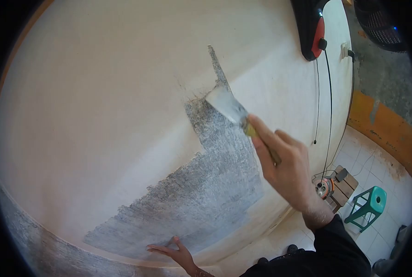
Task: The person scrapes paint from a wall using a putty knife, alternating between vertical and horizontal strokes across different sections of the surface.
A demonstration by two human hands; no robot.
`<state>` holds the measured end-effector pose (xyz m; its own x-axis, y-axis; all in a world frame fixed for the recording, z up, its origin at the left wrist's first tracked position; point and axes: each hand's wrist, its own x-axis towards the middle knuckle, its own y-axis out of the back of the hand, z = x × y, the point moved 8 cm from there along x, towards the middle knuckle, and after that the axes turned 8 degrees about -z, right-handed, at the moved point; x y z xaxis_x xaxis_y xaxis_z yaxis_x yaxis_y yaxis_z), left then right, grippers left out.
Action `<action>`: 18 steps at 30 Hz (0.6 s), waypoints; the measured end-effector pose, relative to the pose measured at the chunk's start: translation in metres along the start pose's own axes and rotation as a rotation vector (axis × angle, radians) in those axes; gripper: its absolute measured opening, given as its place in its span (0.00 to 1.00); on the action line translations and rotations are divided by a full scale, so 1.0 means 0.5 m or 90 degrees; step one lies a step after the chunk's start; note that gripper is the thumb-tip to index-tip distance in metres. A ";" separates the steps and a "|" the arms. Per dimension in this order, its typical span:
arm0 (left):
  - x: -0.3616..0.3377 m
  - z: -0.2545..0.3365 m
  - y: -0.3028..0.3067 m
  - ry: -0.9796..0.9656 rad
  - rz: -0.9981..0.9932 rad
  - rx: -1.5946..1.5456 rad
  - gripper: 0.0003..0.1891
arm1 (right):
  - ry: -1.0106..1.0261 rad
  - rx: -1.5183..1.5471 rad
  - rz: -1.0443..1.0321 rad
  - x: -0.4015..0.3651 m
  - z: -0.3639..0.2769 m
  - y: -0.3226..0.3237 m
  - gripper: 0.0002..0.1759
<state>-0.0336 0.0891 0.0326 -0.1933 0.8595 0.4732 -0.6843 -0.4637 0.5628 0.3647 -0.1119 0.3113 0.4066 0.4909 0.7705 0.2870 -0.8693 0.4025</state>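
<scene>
My right hand (282,159) is closed around the handle of a scraper (226,105) with a wide metal blade and a yellowish part near the blade. The blade's edge touches the wall at the upper part of a rough grey patch (215,180), where the pale coating (99,115) ends. A narrow grey strip runs up from the blade. Low in the view, my left hand (176,254) rests with fingers spread on the lower part of the grey patch.
A black and red device (313,32) with hanging cords is at the upper right, near a wall socket (345,51) and a dark fan (381,25). Below stand a green stool (376,199), a small wooden table (345,184) and a cable reel (325,188) on the tiled floor.
</scene>
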 end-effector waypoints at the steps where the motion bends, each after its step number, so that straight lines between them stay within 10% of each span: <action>1: 0.002 0.003 -0.004 -0.007 0.005 -0.005 0.54 | -0.002 -0.009 -0.004 -0.005 0.004 -0.009 0.22; 18: 0.001 0.005 0.001 -0.015 -0.006 0.009 0.54 | 0.035 -0.077 0.024 0.017 -0.023 0.018 0.22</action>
<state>-0.0321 0.0889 0.0350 -0.1701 0.8590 0.4829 -0.6759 -0.4583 0.5771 0.3606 -0.1161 0.3269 0.3656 0.4574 0.8106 0.1648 -0.8890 0.4273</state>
